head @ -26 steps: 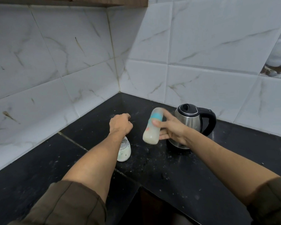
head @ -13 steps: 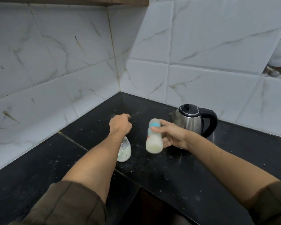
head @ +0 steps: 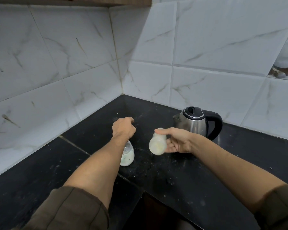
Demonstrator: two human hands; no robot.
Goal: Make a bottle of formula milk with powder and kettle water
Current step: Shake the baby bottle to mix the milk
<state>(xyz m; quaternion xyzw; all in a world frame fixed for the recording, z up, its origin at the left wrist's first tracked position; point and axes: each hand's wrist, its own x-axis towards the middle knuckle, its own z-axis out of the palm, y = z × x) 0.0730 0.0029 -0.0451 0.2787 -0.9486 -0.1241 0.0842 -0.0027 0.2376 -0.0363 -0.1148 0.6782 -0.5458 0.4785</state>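
Observation:
My right hand (head: 178,141) grips a baby bottle (head: 157,145) filled with milky white liquid and holds it above the black counter (head: 173,183). The bottle is blurred and tilted, its base towards me and its top hidden behind my fingers. A steel kettle (head: 192,126) with a black lid and handle stands just behind that hand. My left hand (head: 123,128) is curled into a fist low over the counter, and I see nothing in it. Below its wrist stands a small clear container (head: 127,156) with white contents, partly hidden by my forearm.
White marble-look tiled walls meet in a corner behind the counter. A wooden cabinet edge (head: 106,0) runs along the top. The counter is speckled with white powder. Its front edge steps inward between my arms.
The bottle in my right hand has swung lower and tipped, so its base now faces me. My left fist and the small container have stayed put.

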